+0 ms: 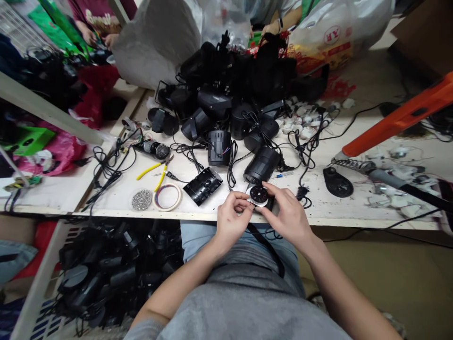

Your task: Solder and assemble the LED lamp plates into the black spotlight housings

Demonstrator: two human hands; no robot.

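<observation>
Round black disc sits between both hands at the workbench's near edge, left hand and right hand pinching opposite sides.

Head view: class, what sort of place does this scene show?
Likely an electronics assembly or repair workshop: a soldering iron, yellow pliers and wired black housings lie heaped and spread around.
</observation>
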